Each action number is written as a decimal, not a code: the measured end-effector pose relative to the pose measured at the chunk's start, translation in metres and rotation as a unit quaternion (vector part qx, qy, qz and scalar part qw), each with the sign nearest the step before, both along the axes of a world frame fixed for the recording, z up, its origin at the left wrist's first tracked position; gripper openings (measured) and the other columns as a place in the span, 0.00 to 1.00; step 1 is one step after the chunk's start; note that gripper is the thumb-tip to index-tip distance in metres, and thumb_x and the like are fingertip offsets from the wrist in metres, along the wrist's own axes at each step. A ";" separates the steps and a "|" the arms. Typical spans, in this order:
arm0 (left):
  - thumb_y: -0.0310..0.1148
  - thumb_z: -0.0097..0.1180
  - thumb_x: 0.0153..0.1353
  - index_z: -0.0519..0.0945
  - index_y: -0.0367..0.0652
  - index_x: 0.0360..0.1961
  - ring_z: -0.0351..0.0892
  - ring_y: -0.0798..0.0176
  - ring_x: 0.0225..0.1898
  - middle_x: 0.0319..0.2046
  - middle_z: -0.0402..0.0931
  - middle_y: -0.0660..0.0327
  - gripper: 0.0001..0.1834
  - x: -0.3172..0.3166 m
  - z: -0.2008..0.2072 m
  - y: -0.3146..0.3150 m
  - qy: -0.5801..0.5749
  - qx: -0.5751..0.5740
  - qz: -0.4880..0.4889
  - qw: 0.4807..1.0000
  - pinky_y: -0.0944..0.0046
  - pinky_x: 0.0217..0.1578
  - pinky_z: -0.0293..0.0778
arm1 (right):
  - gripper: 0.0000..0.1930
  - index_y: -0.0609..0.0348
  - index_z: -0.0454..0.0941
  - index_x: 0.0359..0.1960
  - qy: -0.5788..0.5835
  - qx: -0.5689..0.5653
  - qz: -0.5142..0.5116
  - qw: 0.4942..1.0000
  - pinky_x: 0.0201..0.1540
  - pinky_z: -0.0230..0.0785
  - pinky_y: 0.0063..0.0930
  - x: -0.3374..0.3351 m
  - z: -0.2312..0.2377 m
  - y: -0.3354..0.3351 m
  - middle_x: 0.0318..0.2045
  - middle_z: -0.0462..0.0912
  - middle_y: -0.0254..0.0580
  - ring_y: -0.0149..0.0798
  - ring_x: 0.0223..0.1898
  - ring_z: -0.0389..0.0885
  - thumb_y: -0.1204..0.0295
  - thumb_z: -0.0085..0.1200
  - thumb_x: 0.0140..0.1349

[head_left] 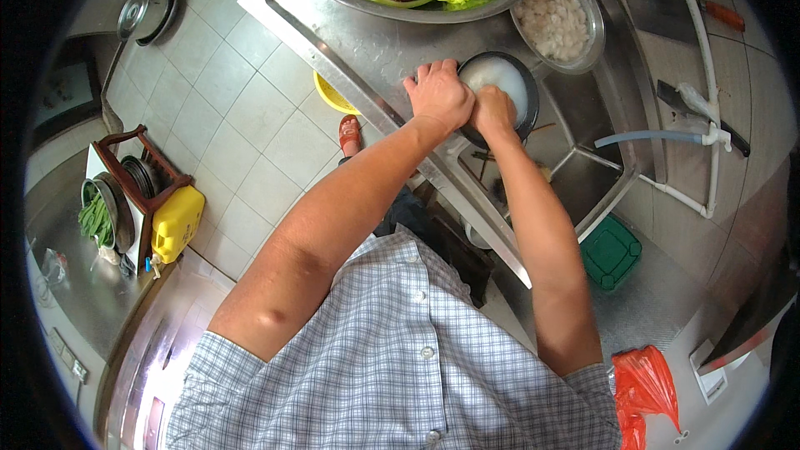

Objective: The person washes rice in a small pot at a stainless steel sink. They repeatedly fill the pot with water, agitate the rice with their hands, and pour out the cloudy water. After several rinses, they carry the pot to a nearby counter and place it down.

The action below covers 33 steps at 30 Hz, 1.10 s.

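A round dark pot [533, 111] of cloudy white water [505, 77] stands at the edge of the sink basin, beside the steel drainboard. My left hand [440, 96] grips its left side, back of the hand up and fingers bent over the drainboard side; its thumb is hidden. Curled like a fist, my right hand [495, 110] reaches over the near rim into the water. Its fingertips are hidden, and I cannot see what they hold. The two hands touch at the wrist and knuckles.
Beyond the pot are a big steel bowl [417, 13] of green vegetables and a bowl of pale pieces [550, 17]. A cleaver [667, 14], a knife [704, 117] and a blue hose [650, 137] lie right. Below them sits a green basket [611, 254]; a yellow jug [177, 223] stands left.
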<state>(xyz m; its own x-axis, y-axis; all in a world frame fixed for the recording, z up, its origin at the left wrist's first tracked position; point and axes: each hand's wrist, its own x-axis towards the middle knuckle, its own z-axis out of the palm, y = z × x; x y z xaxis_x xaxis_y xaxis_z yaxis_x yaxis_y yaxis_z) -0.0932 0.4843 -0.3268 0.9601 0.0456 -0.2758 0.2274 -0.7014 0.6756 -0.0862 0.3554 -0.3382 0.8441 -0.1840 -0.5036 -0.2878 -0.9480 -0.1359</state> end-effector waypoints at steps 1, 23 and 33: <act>0.36 0.52 0.57 0.81 0.44 0.56 0.74 0.46 0.62 0.55 0.81 0.52 0.25 0.001 0.000 0.000 0.003 -0.002 0.000 1.000 0.41 0.62 0.63 | 0.12 0.64 0.88 0.37 -0.009 0.009 0.046 0.999 0.56 0.73 0.53 -0.002 0.008 -0.001 0.45 0.87 0.62 0.63 0.50 0.84 0.69 0.59 0.60; 0.37 0.54 0.58 0.79 0.43 0.58 0.73 0.42 0.63 0.58 0.79 0.52 0.25 0.003 -0.004 0.002 0.002 -0.010 -0.024 1.000 0.37 0.62 0.64 | 0.22 0.61 0.82 0.53 0.036 -0.038 0.327 0.943 0.63 0.72 0.51 0.006 0.018 -0.019 0.58 0.79 0.53 0.57 0.63 0.76 0.69 0.62 0.56; 0.37 0.53 0.57 0.82 0.44 0.57 0.73 0.46 0.62 0.56 0.80 0.54 0.26 0.001 -0.001 -0.002 -0.005 -0.007 0.007 1.000 0.40 0.62 0.63 | 0.13 0.63 0.85 0.39 -0.057 -0.031 0.097 0.993 0.56 0.79 0.47 -0.006 0.004 -0.017 0.46 0.86 0.62 0.60 0.51 0.85 0.71 0.65 0.53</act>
<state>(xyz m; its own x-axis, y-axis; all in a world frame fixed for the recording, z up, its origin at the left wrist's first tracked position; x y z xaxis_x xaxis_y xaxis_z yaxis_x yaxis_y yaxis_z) -0.0919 0.4820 -0.3275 0.9620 0.0548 -0.2677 0.2304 -0.6891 0.6870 -0.0923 0.3380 -0.3346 0.9176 -0.0401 -0.3956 -0.0851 -0.9917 -0.0969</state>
